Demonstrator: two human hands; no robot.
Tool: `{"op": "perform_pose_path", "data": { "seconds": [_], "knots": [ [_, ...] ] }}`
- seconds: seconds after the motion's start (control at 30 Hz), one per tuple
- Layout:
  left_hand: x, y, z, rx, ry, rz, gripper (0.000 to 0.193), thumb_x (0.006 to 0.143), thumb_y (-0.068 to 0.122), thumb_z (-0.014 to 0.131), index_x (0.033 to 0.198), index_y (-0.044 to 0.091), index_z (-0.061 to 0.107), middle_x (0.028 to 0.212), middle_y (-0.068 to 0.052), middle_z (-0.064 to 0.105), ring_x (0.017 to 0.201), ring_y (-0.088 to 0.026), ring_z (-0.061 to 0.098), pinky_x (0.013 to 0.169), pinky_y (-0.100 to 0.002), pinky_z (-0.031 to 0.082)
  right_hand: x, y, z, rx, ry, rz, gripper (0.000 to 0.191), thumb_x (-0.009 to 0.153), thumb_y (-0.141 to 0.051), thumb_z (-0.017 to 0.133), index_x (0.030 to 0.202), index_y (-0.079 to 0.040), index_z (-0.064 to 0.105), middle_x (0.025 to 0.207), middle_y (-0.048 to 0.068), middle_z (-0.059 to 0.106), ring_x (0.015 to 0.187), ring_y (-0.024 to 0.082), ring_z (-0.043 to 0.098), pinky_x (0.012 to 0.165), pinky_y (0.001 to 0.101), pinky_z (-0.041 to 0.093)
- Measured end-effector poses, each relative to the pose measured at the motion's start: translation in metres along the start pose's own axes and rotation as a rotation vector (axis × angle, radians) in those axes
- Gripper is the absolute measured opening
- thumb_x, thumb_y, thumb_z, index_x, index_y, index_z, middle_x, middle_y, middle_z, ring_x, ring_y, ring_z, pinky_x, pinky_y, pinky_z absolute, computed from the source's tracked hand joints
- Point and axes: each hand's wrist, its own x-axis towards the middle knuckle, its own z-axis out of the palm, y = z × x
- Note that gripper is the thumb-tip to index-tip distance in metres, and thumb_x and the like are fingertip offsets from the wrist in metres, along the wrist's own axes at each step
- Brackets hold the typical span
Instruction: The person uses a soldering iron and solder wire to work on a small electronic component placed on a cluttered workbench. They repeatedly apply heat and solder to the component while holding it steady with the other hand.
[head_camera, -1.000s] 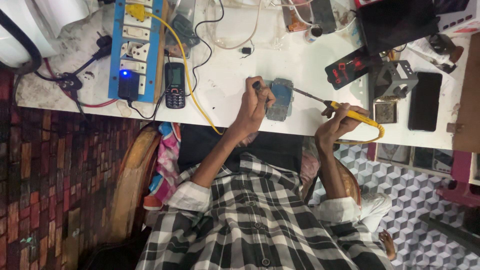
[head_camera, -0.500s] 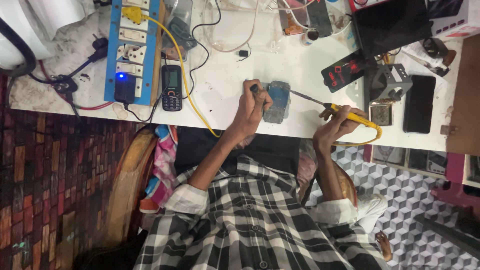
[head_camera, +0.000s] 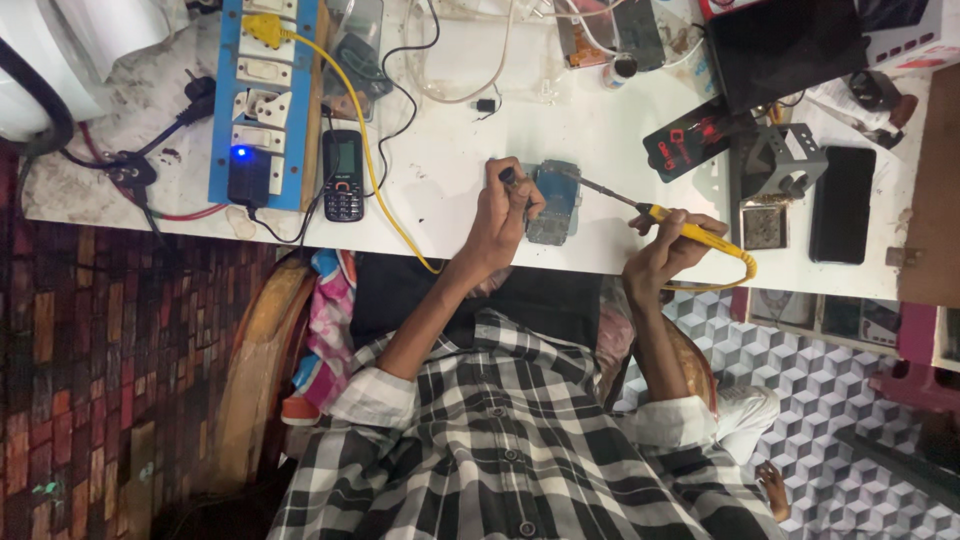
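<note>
An opened blue-grey phone (head_camera: 556, 203) lies on the white table (head_camera: 450, 200) near its front edge. My left hand (head_camera: 500, 218) rests on the phone's left side, fingers closed on a small dark-tipped tool (head_camera: 508, 176). My right hand (head_camera: 665, 250) grips a yellow soldering iron (head_camera: 690, 232); its thin metal tip reaches left to the phone's upper right corner. The iron's yellow cord (head_camera: 380, 170) loops under the table edge and runs up to a blue power strip (head_camera: 262, 90).
A black keypad phone (head_camera: 343, 175) and a black adapter (head_camera: 247, 177) with a blue light lie by the strip. To the right are a black card (head_camera: 690, 140), a grey metal stand (head_camera: 780, 160) and a black smartphone (head_camera: 843, 205). Cables and small parts crowd the far side.
The view has shifted slightly. Both hands, the phone and the iron stay almost where they were.
</note>
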Motion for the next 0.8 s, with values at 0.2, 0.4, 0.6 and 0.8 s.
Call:
{"op": "perform_pose_path", "data": {
  "seconds": [0.2,0.4,0.6,0.8],
  "knots": [
    [-0.0006,0.0008,0.0,-0.005,0.003,0.012,0.035,0.115,0.04,0.035,0.122,0.005,0.031,0.072,-0.007,0.055,0.067,-0.015,0.047,0.068,-0.032,0.044,-0.0024,-0.0038,0.0036,0.056,-0.096,0.018,0.026,0.115,-0.022,0.054,0.116,-0.005,0.034,0.09,0.014,0.061,0.076,0.021,0.064,0.075,0.0308,0.053],
    [-0.0001,0.0001,0.0,-0.01,-0.001,0.014,0.033,0.116,0.038,0.033,0.121,0.005,0.03,0.072,-0.006,0.054,0.067,-0.014,0.047,0.067,-0.03,0.043,-0.001,-0.0021,0.0057,0.115,-0.081,0.044,0.026,0.114,-0.019,0.056,0.116,-0.006,0.034,0.091,0.013,0.059,0.076,0.021,0.065,0.075,0.0312,0.054],
    [-0.0014,-0.004,0.0019,-0.082,0.0,0.017,0.032,0.116,0.036,0.036,0.12,0.005,0.03,0.073,-0.007,0.052,0.069,-0.014,0.046,0.068,-0.031,0.044,-0.0031,0.0021,0.0023,0.169,-0.079,0.083,0.026,0.112,-0.016,0.058,0.116,-0.007,0.034,0.097,0.012,0.057,0.079,0.023,0.067,0.075,0.0321,0.055],
    [-0.0026,-0.0045,0.0014,-0.045,0.007,0.015,0.03,0.117,0.035,0.035,0.119,0.005,0.03,0.074,-0.007,0.052,0.069,-0.013,0.045,0.069,-0.03,0.044,-0.0038,0.0039,0.0013,0.228,-0.131,0.103,0.026,0.113,-0.011,0.058,0.117,-0.008,0.033,0.098,0.012,0.057,0.082,0.024,0.068,0.079,0.0337,0.056]
  ]
}}
